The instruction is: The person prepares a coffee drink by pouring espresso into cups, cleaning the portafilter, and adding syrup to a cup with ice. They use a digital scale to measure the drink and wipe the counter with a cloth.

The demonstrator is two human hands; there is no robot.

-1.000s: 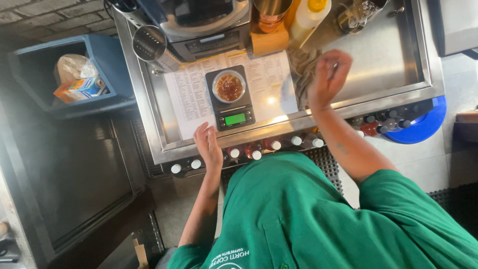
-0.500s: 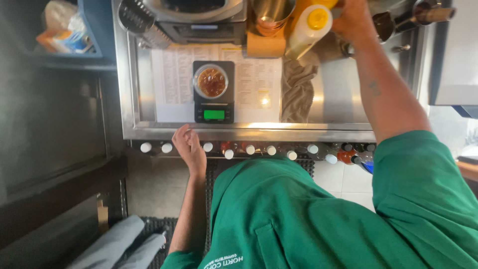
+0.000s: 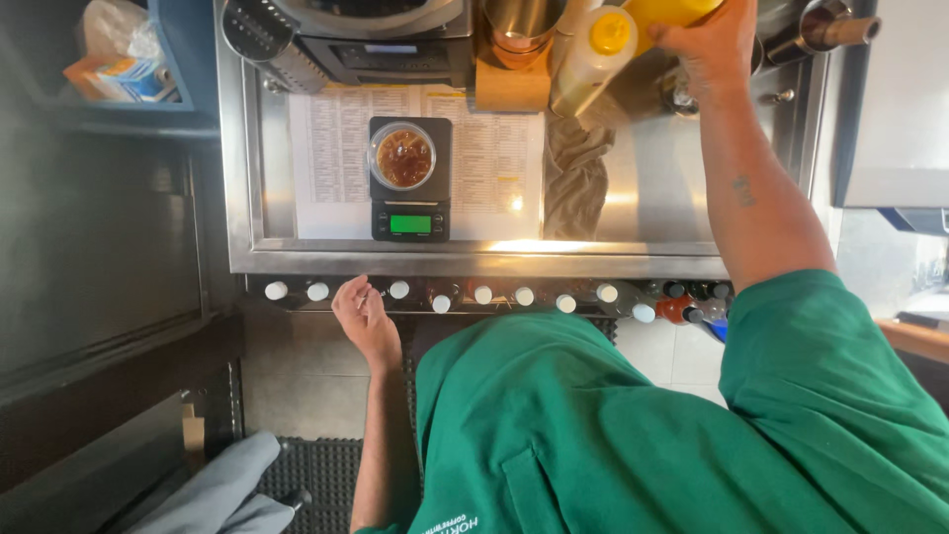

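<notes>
The yellow squeeze bottle [image 3: 664,12], gripped in the right hand [image 3: 714,44], looks light, soft-walled and slippery; the mid-body is the safest hold. Well below it, the left hand [image 3: 362,314] rests loosely open, empty, beside the white-capped bottles [image 3: 397,290].

Yellow bottle [image 3: 664,10]; green shirt [image 3: 633,425]; black scale [image 3: 409,178], green display [image 3: 409,224]; grey cloth [image 3: 573,178].

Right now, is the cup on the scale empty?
No, the clear cup on the black scale holds a dark brown liquid, while the right hand grips a yellow bottle farther back.
</notes>
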